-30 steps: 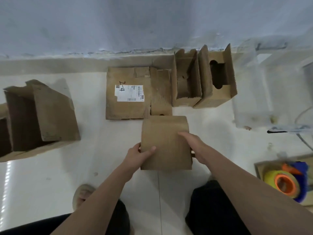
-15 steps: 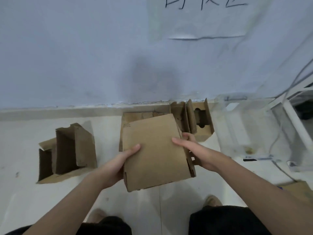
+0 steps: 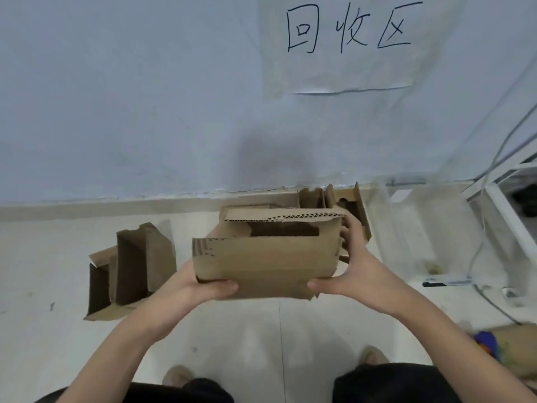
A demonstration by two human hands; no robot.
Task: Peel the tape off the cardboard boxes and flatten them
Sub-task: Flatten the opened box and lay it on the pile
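I hold a brown cardboard box (image 3: 267, 257) up in front of me, above the floor. Its open end faces away and up, and the dark inside shows between the flaps. My left hand (image 3: 203, 286) grips the lower left corner, thumb across the near face. My right hand (image 3: 351, 271) grips the right side, thumb on the near face and fingers wrapped round behind. No tape is visible on the near face.
An open box (image 3: 133, 269) lies on the floor at the left. More opened boxes (image 3: 348, 210) stand against the wall behind the held one. A clear plastic bin (image 3: 412, 237), a pen (image 3: 447, 282) and cables lie at right. A paper sign (image 3: 345, 42) hangs on the wall.
Both hands lifted the box off the floor and tipped it so its open end now faces away from me. My view rose from the floor toward the wall.
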